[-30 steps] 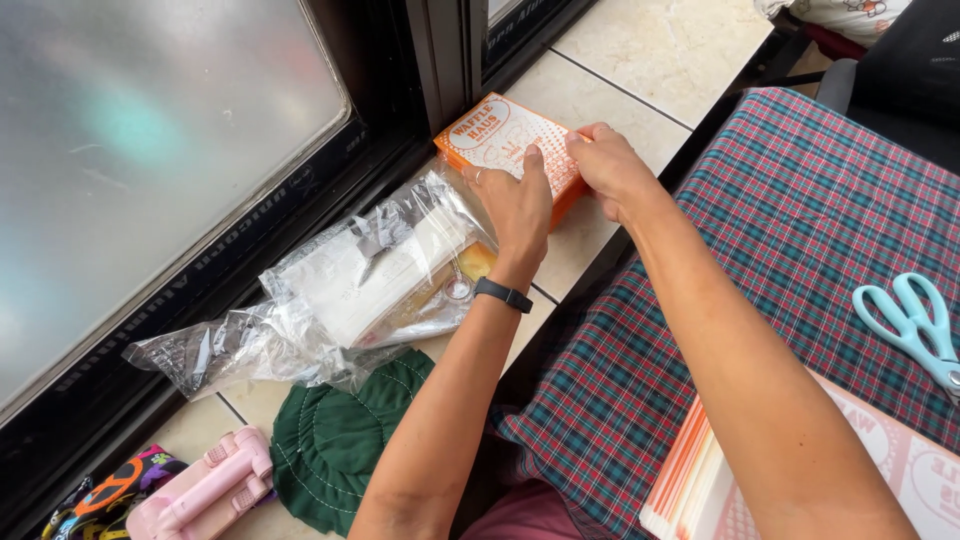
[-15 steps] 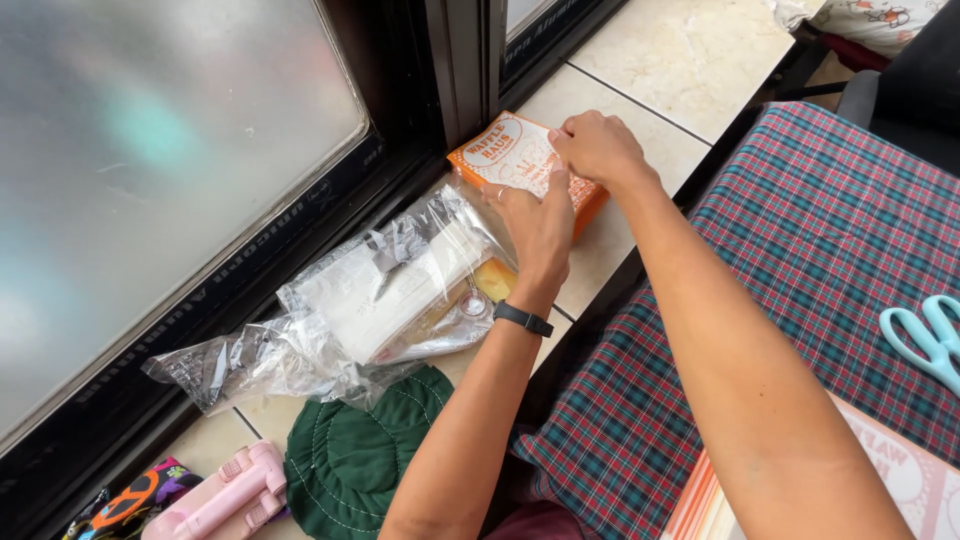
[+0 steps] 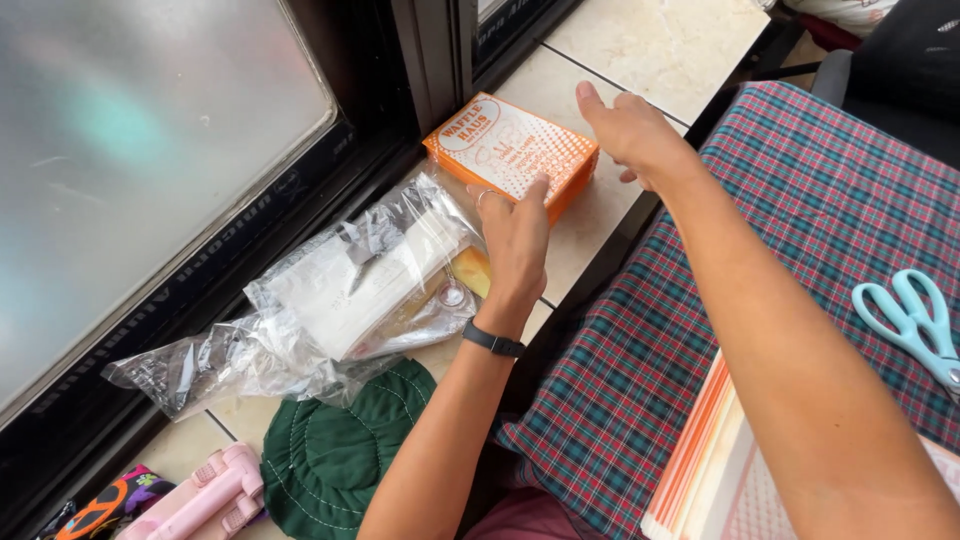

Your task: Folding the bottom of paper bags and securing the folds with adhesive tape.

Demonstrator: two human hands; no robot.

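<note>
The left hand [image 3: 515, 235] is reaching out flat over the tiled floor [image 3: 650, 45], its fingers [image 3: 535, 190] lying close together and their tips touching the near edge of an orange box [image 3: 512, 150]; nothing is being pinched. The box is lying flat on the tiles, its far corner sitting just beside the dark window frame [image 3: 430, 60], so there is almost no room beyond the fingertips on that side. The right hand [image 3: 632, 135] is hovering just to the right of the box, fingers loosely spread and apart from it, holding nothing. Bare tile is lying open beyond the right fingers, toward the top of the view. Just behind the left fingers, beside the wrist with its dark band [image 3: 492, 340], a clear plastic bag [image 3: 330, 300] holding white packets is crowding that side, stretching along the frosted window [image 3: 140, 160]. Nearer the elbow a green cloth [image 3: 335, 455] is lying, with a pink object [image 3: 205, 495] past it. Under the right forearm a surface with a red and green plaid cloth [image 3: 790, 200] is meeting the tiles along a dark edge near the right fingers. Pale blue scissors [image 3: 915, 320] and a stack of orange-edged packets [image 3: 700, 470] are resting on it, well apart from both hands.
</note>
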